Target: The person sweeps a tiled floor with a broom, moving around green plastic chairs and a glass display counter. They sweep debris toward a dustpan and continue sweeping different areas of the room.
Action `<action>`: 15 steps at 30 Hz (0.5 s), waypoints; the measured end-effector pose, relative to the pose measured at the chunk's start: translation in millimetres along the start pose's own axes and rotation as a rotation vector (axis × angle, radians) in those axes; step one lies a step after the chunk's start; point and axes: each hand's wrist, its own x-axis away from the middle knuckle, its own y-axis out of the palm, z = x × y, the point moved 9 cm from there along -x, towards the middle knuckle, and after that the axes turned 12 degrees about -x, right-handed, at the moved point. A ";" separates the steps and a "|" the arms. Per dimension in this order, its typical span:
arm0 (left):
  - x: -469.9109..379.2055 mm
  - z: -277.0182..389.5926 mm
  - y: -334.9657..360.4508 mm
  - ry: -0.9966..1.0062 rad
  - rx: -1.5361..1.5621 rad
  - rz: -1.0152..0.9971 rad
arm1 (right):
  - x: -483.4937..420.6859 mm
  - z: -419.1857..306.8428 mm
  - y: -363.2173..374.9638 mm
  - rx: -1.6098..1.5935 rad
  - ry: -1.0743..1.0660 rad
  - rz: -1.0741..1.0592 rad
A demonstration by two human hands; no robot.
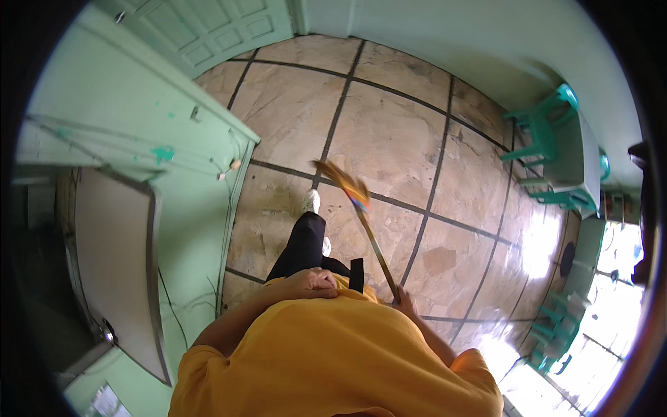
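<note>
My right hand (404,302) is closed around the upper end of the handle of a soft broom (372,237), at my right side. The broom slants away from me to the upper left, its tan bristles over the floor tiles just beyond my forward shoe (311,201). A multicoloured band wraps the place where bristles and handle meet. Whether the bristle tips touch the floor, I cannot tell. My left hand (317,281) rests against the front of my yellow shirt (333,354), its fingers curled; nothing shows in it.
Large tan tiles (385,125) with dark joints cover the floor. A green wall (193,208) with cables and an open door (117,260) stand to the left. A panelled door (208,31) is at the top left. Green plastic chairs (542,130) surround a table (573,156) at right.
</note>
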 end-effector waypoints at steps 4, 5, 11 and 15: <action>-54.0 -37.6 -28.3 -0.172 0.032 -0.015 | 62.1 66.2 26.5 -0.180 0.418 0.139; -64.0 -51.8 -24.3 -0.257 0.142 -0.096 | 59.1 77.9 24.8 -0.220 0.470 0.201; -131.0 -149.5 -41.3 -0.464 0.402 -0.175 | -81.1 176.1 0.8 -1.267 1.007 0.484; -131.2 -233.9 -110.7 -0.586 -0.049 -0.070 | -227.0 116.0 0.7 -2.072 0.867 0.871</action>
